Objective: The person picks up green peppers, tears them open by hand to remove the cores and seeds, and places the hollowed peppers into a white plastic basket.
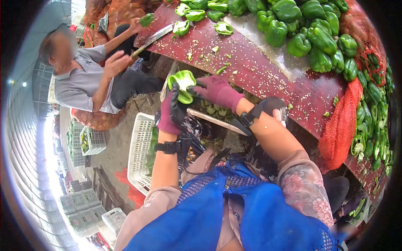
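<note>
Hold the opened green pepper (181, 79) just off the near edge of the seed-speckled red board (255, 85), hollow side turned up into view. Cup it from below with the left hand (169, 111), gloved and wrapped firmly around its lower side. At the opposite rim, note the right hand (215, 90), gloved too, fingers bent in against the pepper; cannot tell whether pinching the wall or merely touching it. Best to bear the weight on the left alone, probably, leaving the right free for fine work along the pale inside. Press lightly, being likely to split a cut wall with too hard a squeeze. Turn the pepper in the palm rather than twisting the wrist, and tilt the hollow downward to shed anything loose. Stay clear of the knife (161, 35) in the co-worker's hand (119, 62), farther along the board's edge. Mind also the white crate (136, 146) beside the left forearm, and avoid catching an elbow on its rim.
</note>
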Motion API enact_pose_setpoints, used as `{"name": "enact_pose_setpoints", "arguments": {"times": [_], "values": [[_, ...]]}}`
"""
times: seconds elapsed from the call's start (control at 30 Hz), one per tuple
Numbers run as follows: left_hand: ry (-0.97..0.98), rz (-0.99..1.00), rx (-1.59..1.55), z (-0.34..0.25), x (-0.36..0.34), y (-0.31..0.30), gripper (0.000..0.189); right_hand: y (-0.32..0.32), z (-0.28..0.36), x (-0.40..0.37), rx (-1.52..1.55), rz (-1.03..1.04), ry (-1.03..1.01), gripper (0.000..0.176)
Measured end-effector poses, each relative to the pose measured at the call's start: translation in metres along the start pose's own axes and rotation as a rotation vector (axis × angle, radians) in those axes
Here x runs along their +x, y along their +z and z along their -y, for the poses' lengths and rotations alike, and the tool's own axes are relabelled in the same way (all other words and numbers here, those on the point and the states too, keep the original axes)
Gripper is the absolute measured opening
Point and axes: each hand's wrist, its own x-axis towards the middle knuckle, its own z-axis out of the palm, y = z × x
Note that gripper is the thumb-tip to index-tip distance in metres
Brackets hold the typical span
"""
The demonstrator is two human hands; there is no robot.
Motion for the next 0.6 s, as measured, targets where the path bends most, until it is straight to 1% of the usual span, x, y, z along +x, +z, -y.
{"name": "enact_pose_setpoints", "arguments": {"times": [0.1, 0.13, 0.23, 0.27, 0.37, 0.4, 0.47, 0.53, 0.6], "values": [[0.013, 0.074, 0.05, -0.004, 0.004, -0.003, 0.043, 0.006, 0.002, -0.005, -0.176, -0.343, -0.087, 0.063], [-0.009, 0.07, 0.03, -0.003, 0.005, 0.0, 0.042, 0.005, 0.001, -0.005, -0.209, -0.375, -0.163, 0.072], [-0.084, 0.026, 0.217, 0.005, 0.005, 0.006, 0.043, 0.003, 0.002, -0.004, -0.384, -0.28, -0.305, 0.072], [-0.089, 0.027, 0.173, 0.007, 0.007, 0.008, 0.043, 0.007, 0.001, -0.003, -0.459, -0.304, -0.317, 0.066], [-0.112, 0.022, 0.03, 0.016, 0.017, 0.012, 0.044, 0.023, -0.008, 0.007, -0.534, -0.448, -0.42, 0.034], [-0.04, 0.096, 0.228, 0.013, 0.02, 0.005, 0.046, 0.021, -0.008, 0.006, -0.445, -0.503, -0.434, 0.027], [0.224, 0.21, 0.623, 0.004, 0.013, 0.017, 0.042, 0.015, -0.008, 0.004, -0.421, -0.535, -0.452, 0.029], [0.208, 0.248, 0.621, 0.005, 0.025, 0.008, 0.044, 0.01, -0.011, 0.009, -0.372, -0.564, -0.46, 0.03], [0.009, 0.223, 0.293, 0.012, 0.047, -0.007, 0.049, 0.004, -0.016, 0.015, -0.316, -0.585, -0.467, 0.029]]}}
